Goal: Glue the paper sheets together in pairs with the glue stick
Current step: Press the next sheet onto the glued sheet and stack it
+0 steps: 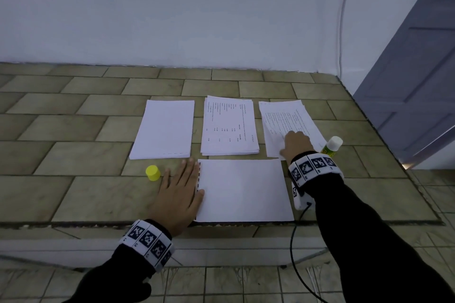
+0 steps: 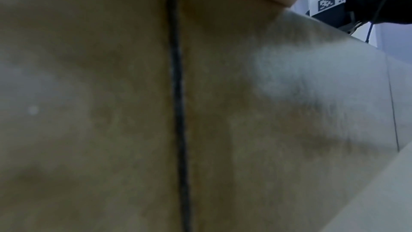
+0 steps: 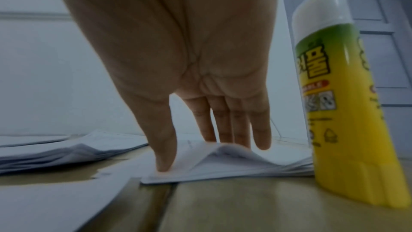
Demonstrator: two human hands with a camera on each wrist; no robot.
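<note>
Thumb of flat left hand [image 1: 181, 194] steadies blank sheet [image 1: 243, 192]; right hand [image 1: 298, 145], fingers straight, buckles top sheet [image 3: 223, 149] of right stack [image 1: 278, 115] loose, likely for pairing

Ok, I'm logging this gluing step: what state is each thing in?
Glue stick: upright, uncapped.
Cap: off, standing on table.
Near sheet: flat, blank, left hand touching its edge.
Left pile: flat, blank side up.
Middle pile: flat, printed.
Right pile: top sheet buckled up by right hand.

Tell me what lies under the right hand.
The right hand presses the printed right-hand stack, bunching its top sheet up. Lower sheets show only as edges; their faces are covered.
</note>
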